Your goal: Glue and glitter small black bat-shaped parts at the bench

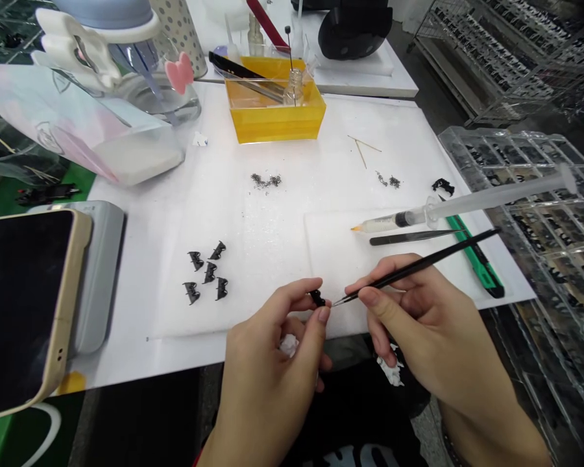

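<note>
My left hand (pixel 277 363) pinches a small black bat-shaped piece (pixel 316 298) between thumb and forefinger, with a crumpled white tissue (pixel 289 345) tucked in its palm. In my right hand (pixel 418 324) is a fine black paintbrush (pixel 418 263), held like a pen. Its thin tip reaches the edge of the black piece; whether it touches cannot be made out. Another white tissue (pixel 390 371) sits under the right hand's curled lower fingers. Several similar black pieces (pixel 209 272) lie in a group on the white mat (pixel 257 240), left of my hands.
Beyond my right hand lie a syringe (pixel 384 222), tweezers (pixel 413 237) and a green utility knife (pixel 481 263). Small dark grains (pixel 266 181) and toothpicks (pixel 363 150) are farther back, before a yellow box (pixel 277 123). A phone (pixel 24 305) stands left; compartment trays (pixel 540 214) flank the right.
</note>
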The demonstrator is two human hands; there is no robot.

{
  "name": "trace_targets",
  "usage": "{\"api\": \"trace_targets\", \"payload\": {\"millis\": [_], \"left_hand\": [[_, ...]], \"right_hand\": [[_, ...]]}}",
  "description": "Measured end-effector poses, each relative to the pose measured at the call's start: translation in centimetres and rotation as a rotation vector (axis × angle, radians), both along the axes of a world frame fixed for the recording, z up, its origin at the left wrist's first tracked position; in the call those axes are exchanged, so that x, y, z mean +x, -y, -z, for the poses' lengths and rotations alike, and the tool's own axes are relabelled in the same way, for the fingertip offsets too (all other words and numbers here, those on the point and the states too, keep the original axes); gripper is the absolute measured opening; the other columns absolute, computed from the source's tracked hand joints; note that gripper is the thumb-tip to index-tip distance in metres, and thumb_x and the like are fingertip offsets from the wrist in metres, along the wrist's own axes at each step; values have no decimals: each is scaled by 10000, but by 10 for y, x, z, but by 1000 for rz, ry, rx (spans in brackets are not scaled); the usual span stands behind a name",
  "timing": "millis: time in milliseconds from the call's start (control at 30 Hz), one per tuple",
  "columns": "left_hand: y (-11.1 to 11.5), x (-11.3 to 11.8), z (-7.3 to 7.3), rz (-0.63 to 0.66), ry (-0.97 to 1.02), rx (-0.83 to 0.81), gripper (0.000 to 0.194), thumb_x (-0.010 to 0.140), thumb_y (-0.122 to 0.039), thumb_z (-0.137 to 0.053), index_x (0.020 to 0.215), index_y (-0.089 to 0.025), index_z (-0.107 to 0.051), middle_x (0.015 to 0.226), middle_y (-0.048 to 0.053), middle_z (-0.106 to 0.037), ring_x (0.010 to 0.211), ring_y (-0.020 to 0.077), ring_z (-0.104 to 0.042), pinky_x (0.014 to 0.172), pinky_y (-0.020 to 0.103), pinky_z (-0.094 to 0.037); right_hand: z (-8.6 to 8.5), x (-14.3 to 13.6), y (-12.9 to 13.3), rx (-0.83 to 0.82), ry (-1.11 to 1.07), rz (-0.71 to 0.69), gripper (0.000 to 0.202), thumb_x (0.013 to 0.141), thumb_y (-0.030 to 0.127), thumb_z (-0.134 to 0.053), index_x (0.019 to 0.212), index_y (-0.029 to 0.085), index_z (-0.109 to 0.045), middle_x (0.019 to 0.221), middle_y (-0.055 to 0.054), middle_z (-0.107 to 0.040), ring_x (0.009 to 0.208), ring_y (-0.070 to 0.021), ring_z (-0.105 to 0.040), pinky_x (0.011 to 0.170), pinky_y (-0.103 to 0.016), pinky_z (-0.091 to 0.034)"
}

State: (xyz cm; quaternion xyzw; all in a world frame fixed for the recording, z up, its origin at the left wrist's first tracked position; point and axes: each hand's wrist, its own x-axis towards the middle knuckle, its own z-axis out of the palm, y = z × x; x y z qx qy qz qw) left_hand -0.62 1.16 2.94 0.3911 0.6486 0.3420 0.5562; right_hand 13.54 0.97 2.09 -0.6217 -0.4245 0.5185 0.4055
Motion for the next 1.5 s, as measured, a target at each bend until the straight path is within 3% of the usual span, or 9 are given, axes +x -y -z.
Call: {"api": "trace_targets", "payload": {"millis": [167, 633, 800, 1000, 1233, 1500], "left_hand": [[0, -1, 2, 16, -12, 7, 171, 790, -256, -661, 955, -221, -684, 679, -23, -672, 390, 74, -565, 324, 113, -432], [2, -1, 4, 24, -22, 30, 149, 789, -255, -672, 938, -242, -685, 669, -40, -671, 386, 72, -574, 324, 104, -440], [2, 0, 3, 16, -29, 41, 147, 784, -228, -679, 930, -242, -687, 652, -49, -671, 382, 59, -570, 326, 83, -428], [2, 1, 2, 3, -44, 43, 149, 777, -202, -689, 921, -243, -694, 605, -64, -662, 356, 38, -533, 329, 61, -413], [2, 1, 3, -3, -51, 64, 148, 775, -196, -693, 914, -248, -691, 615, -69, -666, 357, 33, -537, 327, 51, -410], [3, -10, 16, 133, 14, 138, 189, 799, -274, -684, 985, -304, -662, 692, -53, -694, 385, 74, -602, 317, 92, -466]], "right_hand": [[1, 1, 1, -16, 9, 1, 167, 850, 357, -613, 878, 242, -496, 480, 80, -548, 304, -87, -469, 274, -184, -370], [0, 0, -1, 22, 21, 19, 155, 847, 336, -617, 861, 246, -491, 555, 74, -570, 310, -77, -472, 253, -184, -364], [1, 0, 0, 16, 48, 16, 157, 851, 329, -615, 875, 231, -495, 698, 30, -661, 312, -53, -468, 257, -178, -365], [0, 0, 0, 8, 49, 17, 158, 858, 340, -607, 876, 237, -488, 684, 42, -649, 322, -54, -477, 261, -171, -369], [0, 1, 0, -8, 57, 16, 154, 860, 349, -607, 885, 250, -492, 480, 103, -530, 297, -64, -457, 265, -148, -364], [1, 1, 0, -6, 79, 15, 147, 864, 349, -603, 881, 254, -492, 469, 115, -522, 294, -52, -449, 276, -134, -363]]}}
